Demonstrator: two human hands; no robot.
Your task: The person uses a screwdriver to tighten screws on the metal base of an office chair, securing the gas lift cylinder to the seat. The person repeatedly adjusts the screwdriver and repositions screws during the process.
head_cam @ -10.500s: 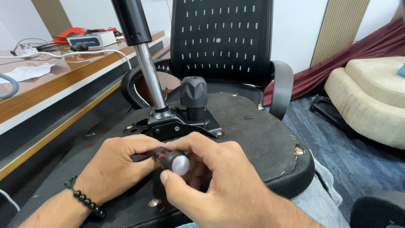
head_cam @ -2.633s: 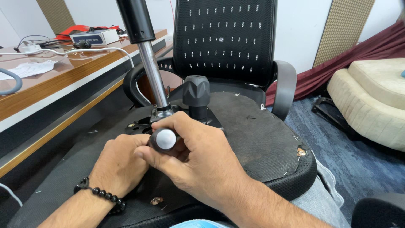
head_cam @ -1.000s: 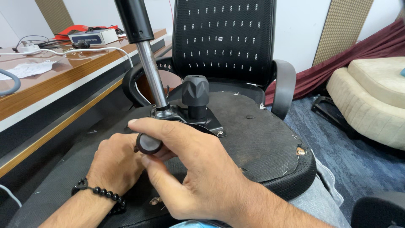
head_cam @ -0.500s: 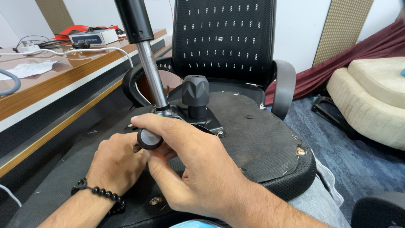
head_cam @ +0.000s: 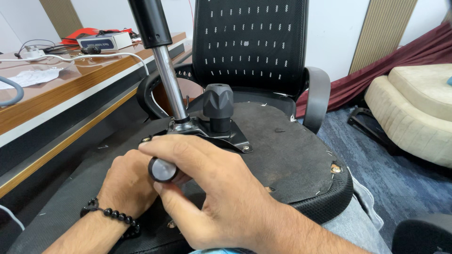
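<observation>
1. Across my lap lies an upturned office-chair seat point(head_cam: 292, 155), its black underside facing up at me.
2. At the centre of my view, my right hand point(head_cam: 221, 193) wraps its fingers tightly around a round-ended black tool handle point(head_cam: 162, 170); thumb underneath, index finger curled over the top.
3. At 9 o'clock from that handle, my left hand point(head_cam: 127, 186) rests on the seat underside, partly tucked behind the right; I cannot tell whether its fingers grip anything. A black bead bracelet point(head_cam: 113, 216) circles its wrist.
4. At 12 o'clock from the handle, the black metal mechanism plate point(head_cam: 221, 136) is fastened to the seat, a screw head showing at its right corner.
5. From that plate a shiny gas-lift column point(head_cam: 167, 84) rises towards 11 o'clock, and a stubby black knob point(head_cam: 217, 106) stands just beside it at 3 o'clock.
6. Further at 12 o'clock, the mesh backrest point(head_cam: 252, 47) stands upright.
7. At 10 o'clock, a wooden desk point(head_cam: 70, 89) carries cables and a small box.
8. At 3 o'clock, a cream sofa point(head_cam: 419, 108) sits on blue carpet.
</observation>
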